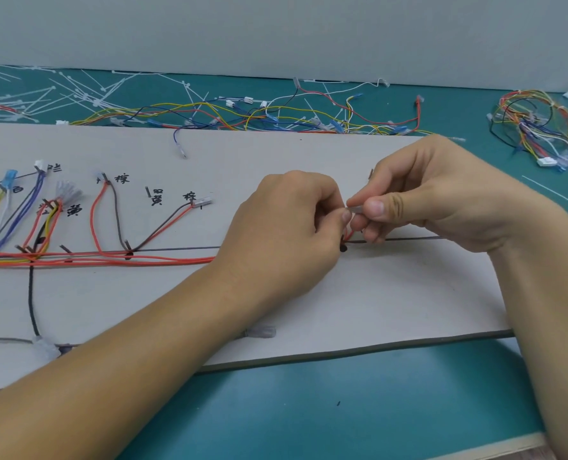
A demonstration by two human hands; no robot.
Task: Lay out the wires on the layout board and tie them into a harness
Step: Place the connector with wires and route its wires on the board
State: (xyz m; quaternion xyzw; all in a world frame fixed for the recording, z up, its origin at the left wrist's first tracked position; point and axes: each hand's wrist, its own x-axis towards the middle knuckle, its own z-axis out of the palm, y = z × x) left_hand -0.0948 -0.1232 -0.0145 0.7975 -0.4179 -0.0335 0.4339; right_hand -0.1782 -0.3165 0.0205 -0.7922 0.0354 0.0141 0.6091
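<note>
A grey layout board [359, 303] with handwritten labels and small pegs lies on the teal table. Red, brown, yellow and blue wires [110, 257] run along it from the left, with branches rising to labelled pegs. My left hand [286, 234] and my right hand [432, 197] meet above the board's middle right. Between thumb and forefinger my right hand pinches a small clear terminal [355, 210] on the end of a red wire [348, 236]. My left hand's fingertips pinch the same red wire just below it, near a black mark on the board.
Loose coloured wires [276, 117] lie along the board's far edge, and white cable ties [77, 94] are scattered at the back left. A tangled wire bundle [538, 127] sits at the right. A clear terminal [262, 333] lies near the board's front edge.
</note>
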